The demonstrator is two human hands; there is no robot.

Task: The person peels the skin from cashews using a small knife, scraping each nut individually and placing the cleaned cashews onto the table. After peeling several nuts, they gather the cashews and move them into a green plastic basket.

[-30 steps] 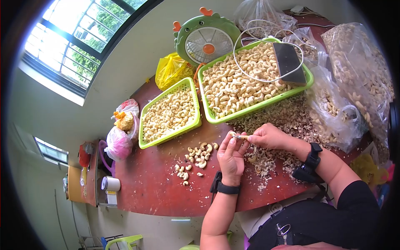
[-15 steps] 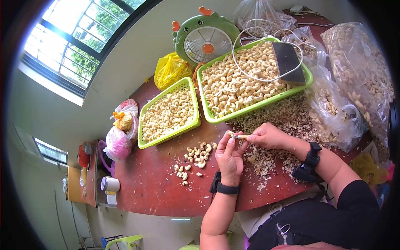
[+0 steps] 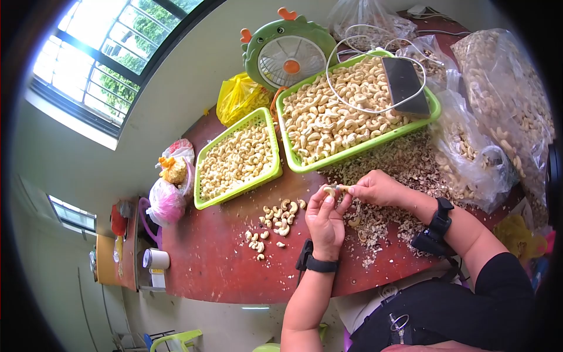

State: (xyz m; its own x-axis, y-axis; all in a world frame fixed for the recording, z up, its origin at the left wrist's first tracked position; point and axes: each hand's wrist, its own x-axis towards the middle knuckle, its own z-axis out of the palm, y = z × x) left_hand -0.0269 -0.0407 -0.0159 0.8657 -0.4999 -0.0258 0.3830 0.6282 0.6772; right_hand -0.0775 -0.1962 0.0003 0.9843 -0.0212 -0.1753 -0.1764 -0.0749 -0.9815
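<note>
Between the fingertips of my left hand (image 3: 326,226) is a cashew nut (image 3: 329,191), held up over the red table. My right hand (image 3: 375,189) is closed on a small knife (image 3: 345,188) with a light handle, its tip meeting the nut. Several loose cashews (image 3: 282,218) lie on the table to the left of my left hand. Beneath and beyond my right hand spreads a heap of skin peelings (image 3: 404,170). Farther back stand a small green basket (image 3: 202,204) and a larger green basket (image 3: 293,168), both filled with cashews.
A phone (image 3: 406,87) with a white cable rests on the large basket. Behind it stands a green fan (image 3: 291,58). Plastic bags of cashews (image 3: 498,88) crowd the right side. A yellow bag (image 3: 237,100), a pink bag (image 3: 165,202) and a paper roll (image 3: 155,259) are at the left.
The cashew has been turned in my left fingers, showing more of its curved side. The knife and my right hand have shifted slightly. The baskets and loose nuts stay put.
</note>
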